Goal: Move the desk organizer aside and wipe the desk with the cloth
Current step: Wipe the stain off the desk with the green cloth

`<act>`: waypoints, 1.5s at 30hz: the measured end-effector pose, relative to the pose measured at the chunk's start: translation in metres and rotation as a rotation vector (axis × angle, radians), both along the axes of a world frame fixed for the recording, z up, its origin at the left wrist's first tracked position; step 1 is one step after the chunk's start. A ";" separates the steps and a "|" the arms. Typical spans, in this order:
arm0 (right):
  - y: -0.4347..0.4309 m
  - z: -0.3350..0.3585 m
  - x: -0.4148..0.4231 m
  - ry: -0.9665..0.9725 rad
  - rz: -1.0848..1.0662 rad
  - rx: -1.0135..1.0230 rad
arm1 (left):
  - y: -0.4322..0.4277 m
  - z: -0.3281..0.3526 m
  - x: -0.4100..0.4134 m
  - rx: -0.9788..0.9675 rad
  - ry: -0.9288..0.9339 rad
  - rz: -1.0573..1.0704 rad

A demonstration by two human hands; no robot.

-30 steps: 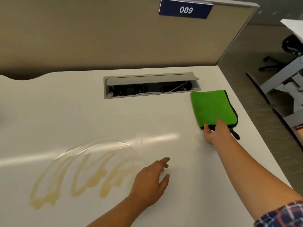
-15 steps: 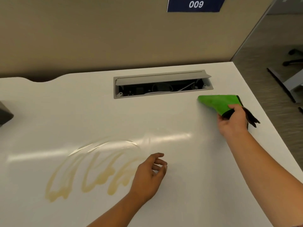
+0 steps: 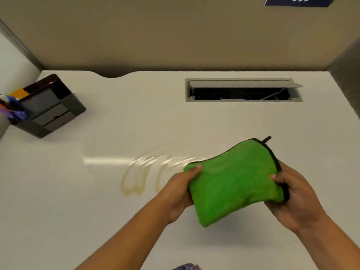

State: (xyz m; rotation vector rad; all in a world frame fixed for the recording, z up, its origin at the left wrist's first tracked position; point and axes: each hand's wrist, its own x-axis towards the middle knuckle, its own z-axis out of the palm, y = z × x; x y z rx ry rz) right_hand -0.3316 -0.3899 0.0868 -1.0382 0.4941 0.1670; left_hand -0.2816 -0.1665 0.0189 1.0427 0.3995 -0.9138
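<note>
The white desk [image 3: 97, 221] fills most of the view, backed by a tan partition [image 3: 175, 32] that carries a dark blue sign [image 3: 298, 0] at its top right edge. A grey cable hatch [image 3: 243, 90] sits open in the far part of the desk surface. At the far left corner stands the black desk organizer [image 3: 50, 106], tilted in the view, with orange and purple items in its compartments; it lies well apart from everything else. A folded green cloth [image 3: 233, 184] with black trim is held above the desk in front of the person, near the middle right. The left hand [image 3: 181, 193] clasps its left edge, thumb on top, and the right hand [image 3: 296, 197] grips its right edge at the black trim. Just left of the cloth, a yellowish looping smear [image 3: 136, 180] marks the desk, partly hidden behind the left hand.
</note>
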 end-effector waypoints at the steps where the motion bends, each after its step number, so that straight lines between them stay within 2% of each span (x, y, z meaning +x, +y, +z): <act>1: 0.011 -0.005 -0.007 0.018 0.059 -0.010 | 0.013 -0.001 -0.007 0.052 -0.048 0.007; 5: 0.055 -0.032 -0.021 0.088 0.221 -0.127 | 0.077 -0.011 -0.029 0.193 -0.221 0.082; 8: 0.096 -0.048 -0.020 0.049 0.359 -0.331 | 0.130 -0.019 -0.039 0.245 -0.329 0.171; 10: 0.115 -0.062 -0.023 0.075 0.431 -0.463 | 0.155 -0.026 -0.043 0.368 -0.401 0.145; 12: 0.132 -0.081 -0.032 0.144 0.481 -0.628 | 0.181 -0.037 -0.049 0.721 -0.527 0.006; 14: 0.144 -0.094 -0.042 0.184 0.498 -0.979 | 0.213 -0.054 -0.060 1.176 -0.621 -0.114; 15: 0.149 -0.098 -0.047 0.144 0.438 -1.138 | 0.229 -0.062 -0.065 1.302 -0.656 -0.102; 17: 0.167 -0.100 -0.050 -0.010 0.325 -1.179 | 0.258 -0.077 -0.070 1.406 -0.764 -0.015; 19: 0.195 -0.103 -0.045 -0.160 0.423 -1.143 | 0.281 -0.092 -0.060 1.456 -0.903 0.019; 22: 0.239 -0.122 -0.024 -0.291 0.720 -1.379 | 0.301 -0.107 -0.029 1.504 -0.969 -0.018; 24: 0.266 -0.138 -0.009 -0.237 0.895 -1.551 | 0.311 -0.116 -0.017 1.523 -0.965 -0.131; 27: 0.288 -0.163 -0.005 -0.184 0.990 -1.687 | 0.319 -0.132 -0.022 1.558 -1.032 -0.335; 30: 0.297 -0.178 -0.006 -0.188 0.932 -1.792 | 0.322 -0.138 -0.023 1.572 -1.016 -0.308; 34: 0.300 -0.192 0.002 -0.204 0.792 -1.829 | 0.322 -0.140 -0.022 1.574 -0.995 -0.309; 40: 0.307 -0.197 0.061 -0.045 0.634 -1.832 | 0.322 -0.143 -0.022 1.569 -0.988 -0.295; 45: 0.313 -0.195 0.125 -0.083 0.687 -1.851 | 0.322 -0.142 -0.021 1.569 -0.984 -0.289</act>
